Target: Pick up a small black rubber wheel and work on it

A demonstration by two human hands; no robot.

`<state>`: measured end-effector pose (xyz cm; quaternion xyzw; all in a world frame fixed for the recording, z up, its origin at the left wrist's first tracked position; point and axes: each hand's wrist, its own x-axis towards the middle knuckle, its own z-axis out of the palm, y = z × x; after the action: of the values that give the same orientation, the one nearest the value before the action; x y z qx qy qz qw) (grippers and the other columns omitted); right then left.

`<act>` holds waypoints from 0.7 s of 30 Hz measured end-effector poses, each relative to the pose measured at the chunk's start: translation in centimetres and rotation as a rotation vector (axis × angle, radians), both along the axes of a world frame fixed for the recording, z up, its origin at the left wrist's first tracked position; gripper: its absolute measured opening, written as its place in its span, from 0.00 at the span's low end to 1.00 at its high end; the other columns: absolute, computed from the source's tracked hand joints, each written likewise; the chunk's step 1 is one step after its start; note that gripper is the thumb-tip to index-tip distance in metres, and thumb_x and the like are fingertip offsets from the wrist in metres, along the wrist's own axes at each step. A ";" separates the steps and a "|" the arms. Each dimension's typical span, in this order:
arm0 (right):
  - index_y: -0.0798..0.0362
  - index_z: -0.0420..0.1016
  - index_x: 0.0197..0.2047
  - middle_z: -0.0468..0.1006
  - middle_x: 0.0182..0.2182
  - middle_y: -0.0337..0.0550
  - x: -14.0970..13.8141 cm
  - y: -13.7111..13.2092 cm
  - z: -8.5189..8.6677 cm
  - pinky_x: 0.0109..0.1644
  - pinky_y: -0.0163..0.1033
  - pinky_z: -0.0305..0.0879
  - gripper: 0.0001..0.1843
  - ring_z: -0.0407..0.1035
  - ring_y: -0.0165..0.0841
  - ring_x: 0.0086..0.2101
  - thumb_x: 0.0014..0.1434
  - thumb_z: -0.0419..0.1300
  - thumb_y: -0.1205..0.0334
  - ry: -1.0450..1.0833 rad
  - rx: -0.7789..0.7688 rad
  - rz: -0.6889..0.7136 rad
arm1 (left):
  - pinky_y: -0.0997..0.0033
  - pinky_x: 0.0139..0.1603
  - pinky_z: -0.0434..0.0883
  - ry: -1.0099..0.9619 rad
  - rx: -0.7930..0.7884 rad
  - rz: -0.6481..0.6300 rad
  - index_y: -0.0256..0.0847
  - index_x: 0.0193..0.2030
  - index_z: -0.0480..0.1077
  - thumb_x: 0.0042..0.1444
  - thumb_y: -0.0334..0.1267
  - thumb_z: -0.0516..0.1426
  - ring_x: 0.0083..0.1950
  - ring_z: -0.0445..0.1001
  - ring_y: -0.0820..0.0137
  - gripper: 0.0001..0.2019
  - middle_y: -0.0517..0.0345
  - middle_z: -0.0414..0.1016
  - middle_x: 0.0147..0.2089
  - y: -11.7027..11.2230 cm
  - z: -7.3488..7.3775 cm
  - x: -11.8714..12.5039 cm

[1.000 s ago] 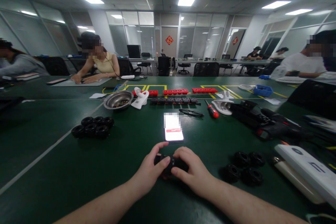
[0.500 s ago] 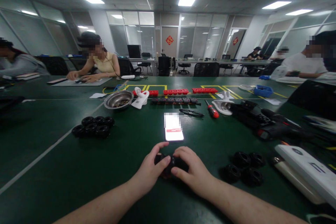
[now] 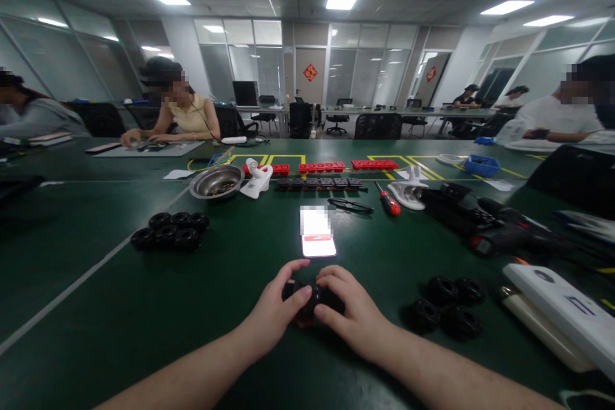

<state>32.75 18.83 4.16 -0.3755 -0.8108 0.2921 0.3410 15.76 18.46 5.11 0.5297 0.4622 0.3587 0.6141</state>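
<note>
A small black piece (image 3: 314, 295) with round, wheel-like parts sits between my two hands, low over the green table and largely covered by fingers. My left hand (image 3: 279, 298) is closed around its left side, thumb pressed on top and index finger stretched past the far edge. On the other side, my right hand (image 3: 353, 304) curls its fingers and thumb around the right end. A lit phone (image 3: 319, 246) lies just beyond the fingertips. Several black wheels (image 3: 442, 293) rest to the right, and more black wheels (image 3: 166, 236) stand in a cluster to the left.
Beyond the phone are black glasses (image 3: 352, 206), a red-black screwdriver (image 3: 393, 207), a row of black parts (image 3: 319, 184), red trays (image 3: 321, 168) and a metal bowl (image 3: 204, 182) with small pieces. A power tool (image 3: 514, 234) and a white device (image 3: 562, 307) occupy the right. Co-workers sit around.
Both hands keep nearly the same grip on the black piece. The co-worker at the far left side of the table has moved their hands slightly.
</note>
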 end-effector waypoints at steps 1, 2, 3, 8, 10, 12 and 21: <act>0.53 0.66 0.39 0.64 0.39 0.45 0.0 0.0 0.0 0.45 0.42 0.60 0.11 0.61 0.37 0.41 0.52 0.56 0.58 0.010 -0.002 0.014 | 0.69 0.27 0.67 0.007 -0.004 -0.003 0.42 0.51 0.53 0.48 0.47 0.52 0.27 0.69 0.70 0.24 0.59 0.64 0.33 0.1 0.0 0.0; 0.53 0.66 0.40 0.64 0.40 0.45 0.0 -0.1 0.1 0.45 0.42 0.60 0.12 0.61 0.36 0.42 0.52 0.57 0.60 0.022 -0.001 0.027 | 0.68 0.27 0.67 0.013 -0.006 -0.004 0.41 0.51 0.53 0.48 0.47 0.52 0.28 0.69 0.70 0.24 0.58 0.64 0.34 0.1 0.0 0.0; 0.52 0.64 0.43 0.63 0.42 0.45 -0.1 -0.2 0.2 0.47 0.42 0.59 0.15 0.60 0.36 0.43 0.51 0.58 0.62 0.035 0.003 0.038 | 0.68 0.27 0.67 0.017 -0.009 -0.001 0.41 0.51 0.53 0.48 0.48 0.52 0.28 0.69 0.69 0.25 0.58 0.64 0.34 0.2 0.0 0.0; 0.51 0.58 0.50 0.60 0.47 0.47 -0.2 -0.7 0.6 0.51 0.43 0.56 0.25 0.57 0.37 0.47 0.49 0.60 0.63 0.048 0.014 0.066 | 0.67 0.29 0.67 0.007 0.017 0.005 0.41 0.51 0.55 0.47 0.47 0.53 0.32 0.69 0.67 0.25 0.57 0.65 0.34 0.1 0.0 0.0; 0.52 0.59 0.49 0.61 0.45 0.47 -0.1 -0.6 0.4 0.49 0.44 0.58 0.25 0.59 0.38 0.45 0.49 0.59 0.58 0.047 0.002 0.053 | 0.68 0.29 0.67 0.008 0.037 0.014 0.42 0.51 0.55 0.47 0.46 0.53 0.32 0.69 0.67 0.24 0.57 0.66 0.35 0.0 0.1 0.0; 0.53 0.63 0.45 0.64 0.41 0.46 0.0 -0.3 0.1 0.45 0.44 0.60 0.19 0.61 0.38 0.42 0.51 0.57 0.55 0.041 -0.011 0.024 | 0.69 0.27 0.67 0.007 0.031 0.015 0.42 0.51 0.55 0.48 0.47 0.52 0.30 0.69 0.68 0.24 0.58 0.65 0.34 -0.1 0.0 0.0; 0.50 0.59 0.50 0.61 0.47 0.46 -0.2 -0.6 0.5 0.50 0.41 0.56 0.24 0.58 0.35 0.47 0.50 0.59 0.66 0.084 0.020 0.066 | 0.69 0.27 0.67 -0.033 0.001 0.012 0.40 0.50 0.54 0.49 0.47 0.51 0.30 0.70 0.68 0.23 0.56 0.65 0.34 0.2 -0.2 -0.1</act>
<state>32.54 18.25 4.62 -0.3324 -0.8107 0.3104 0.3686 15.65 18.63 4.93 0.5214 0.4551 0.3711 0.6191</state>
